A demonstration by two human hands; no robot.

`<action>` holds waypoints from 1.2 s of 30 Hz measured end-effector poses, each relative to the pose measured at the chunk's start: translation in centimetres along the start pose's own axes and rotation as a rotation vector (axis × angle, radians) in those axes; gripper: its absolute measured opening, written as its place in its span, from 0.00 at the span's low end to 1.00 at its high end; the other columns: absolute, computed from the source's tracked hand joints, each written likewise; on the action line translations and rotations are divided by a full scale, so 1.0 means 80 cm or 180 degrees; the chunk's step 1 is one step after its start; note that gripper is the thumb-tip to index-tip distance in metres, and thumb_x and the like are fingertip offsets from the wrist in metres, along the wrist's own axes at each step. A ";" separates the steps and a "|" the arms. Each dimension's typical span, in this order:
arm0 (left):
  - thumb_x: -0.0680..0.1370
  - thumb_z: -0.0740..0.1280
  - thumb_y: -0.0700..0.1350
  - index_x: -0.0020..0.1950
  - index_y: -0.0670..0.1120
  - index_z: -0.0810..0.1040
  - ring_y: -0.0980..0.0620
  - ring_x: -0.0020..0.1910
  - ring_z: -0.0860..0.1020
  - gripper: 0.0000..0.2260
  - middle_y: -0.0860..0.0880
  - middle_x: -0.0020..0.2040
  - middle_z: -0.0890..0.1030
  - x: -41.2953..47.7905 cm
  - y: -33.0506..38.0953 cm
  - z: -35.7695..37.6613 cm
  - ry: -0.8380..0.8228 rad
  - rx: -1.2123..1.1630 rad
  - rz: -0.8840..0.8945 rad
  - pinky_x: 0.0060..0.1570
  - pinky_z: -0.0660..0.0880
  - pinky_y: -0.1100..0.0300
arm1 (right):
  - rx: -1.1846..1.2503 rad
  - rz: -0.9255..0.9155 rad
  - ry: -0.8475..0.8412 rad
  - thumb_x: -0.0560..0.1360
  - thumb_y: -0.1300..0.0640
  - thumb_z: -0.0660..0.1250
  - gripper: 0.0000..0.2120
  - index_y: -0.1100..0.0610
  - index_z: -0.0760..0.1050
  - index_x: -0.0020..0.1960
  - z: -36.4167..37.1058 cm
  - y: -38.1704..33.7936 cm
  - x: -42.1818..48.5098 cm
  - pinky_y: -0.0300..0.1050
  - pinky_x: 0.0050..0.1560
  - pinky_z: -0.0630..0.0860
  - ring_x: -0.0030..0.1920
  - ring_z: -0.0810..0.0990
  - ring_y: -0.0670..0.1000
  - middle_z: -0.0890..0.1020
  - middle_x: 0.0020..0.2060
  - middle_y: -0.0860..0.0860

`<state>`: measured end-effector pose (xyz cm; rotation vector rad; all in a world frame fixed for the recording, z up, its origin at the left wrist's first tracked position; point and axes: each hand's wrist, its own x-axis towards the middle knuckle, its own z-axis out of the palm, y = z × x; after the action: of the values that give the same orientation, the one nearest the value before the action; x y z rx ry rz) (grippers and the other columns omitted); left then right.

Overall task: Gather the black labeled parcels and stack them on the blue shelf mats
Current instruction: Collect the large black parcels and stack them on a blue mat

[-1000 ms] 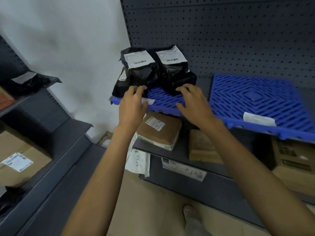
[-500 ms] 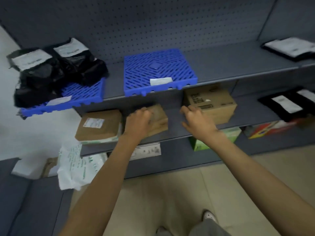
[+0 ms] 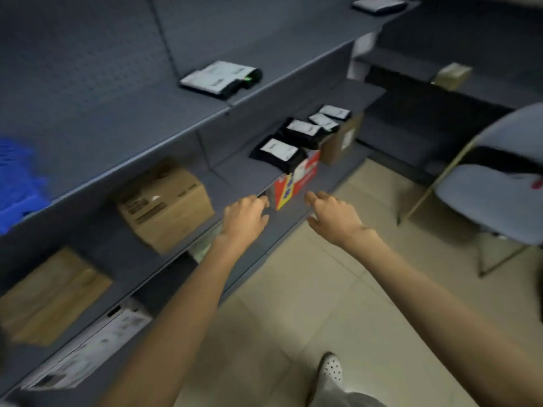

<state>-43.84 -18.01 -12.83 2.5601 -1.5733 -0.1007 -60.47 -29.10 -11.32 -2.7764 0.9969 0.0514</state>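
Several black parcels with white labels lie on the middle grey shelf: the nearest one, one behind it, and two smaller ones farther back. Another labelled black parcel sits on the upper shelf. A blue shelf mat shows at the far left edge, blurred. My left hand and my right hand are stretched forward, both empty with loose fingers, below and in front of the nearest parcel.
Brown cardboard boxes stand on the lower shelf. A red and white carton sits under the parcels. A grey folding chair stands at the right. The tiled floor lies below, with my shoe in view.
The view has swung right along the shelves, away from the blue mats and the stacked parcels. Both empty hands have travelled right toward the black parcels on the middle shelf.
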 end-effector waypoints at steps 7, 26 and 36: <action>0.78 0.68 0.51 0.60 0.52 0.77 0.44 0.56 0.80 0.11 0.49 0.56 0.82 0.117 0.175 0.036 -0.0018 -0.0146 0.0532 0.49 0.75 0.52 | -0.0056 0.0559 0.0036 0.79 0.54 0.63 0.18 0.55 0.66 0.67 -0.031 0.197 -0.001 0.51 0.47 0.75 0.58 0.77 0.60 0.76 0.61 0.55; 0.78 0.68 0.49 0.59 0.50 0.80 0.42 0.54 0.81 0.10 0.46 0.55 0.83 0.473 0.177 0.148 -0.0288 -0.0551 0.0151 0.46 0.76 0.51 | -0.0152 0.0282 -0.0442 0.80 0.53 0.61 0.21 0.54 0.64 0.71 -0.024 0.345 0.345 0.52 0.47 0.75 0.59 0.78 0.61 0.76 0.61 0.56; 0.80 0.66 0.50 0.59 0.48 0.78 0.41 0.53 0.81 0.10 0.44 0.55 0.81 0.563 0.118 0.214 -0.0369 -0.0637 -0.0658 0.44 0.75 0.51 | 0.0078 -0.0248 -0.0703 0.80 0.55 0.59 0.19 0.55 0.64 0.70 0.036 0.373 0.502 0.54 0.51 0.76 0.59 0.76 0.61 0.75 0.60 0.56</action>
<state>-33.99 -63.73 -27.75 2.5880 -1.2550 -0.4126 -48.22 -76.30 -23.02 -2.7104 0.8282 0.3247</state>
